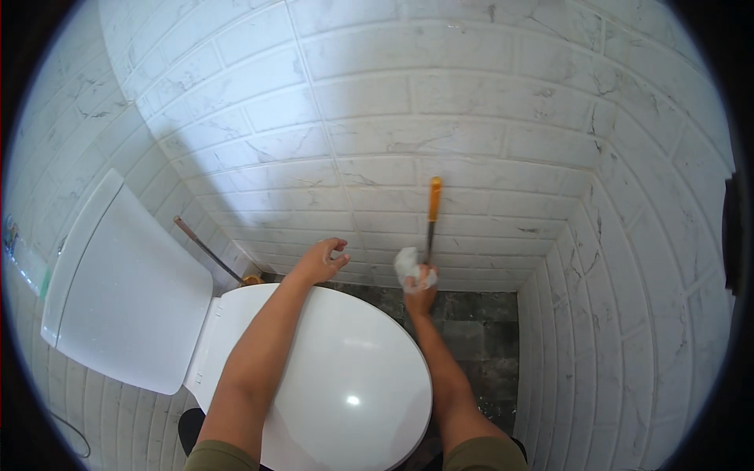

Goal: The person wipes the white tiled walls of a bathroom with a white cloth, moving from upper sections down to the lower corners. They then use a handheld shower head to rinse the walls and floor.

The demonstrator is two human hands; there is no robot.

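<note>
Clasping white wad (407, 264) and orange-handled stick (434, 206) in right grip (422, 281), beyond the right end of the toilet lid (353, 357); hovering near its far edge with left grip (326, 261) released.

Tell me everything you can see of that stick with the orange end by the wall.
The stick is slim, with a rounded orange grip, plastic-looking, at its upper end and a dark, metallic-looking shaft below. It runs almost straight up the picture, top tipped slightly right, before the white tiled wall; whether they touch is unclear. The right hand and a crumpled white wad are at its lower visible part; its bottom end is hidden.
</note>
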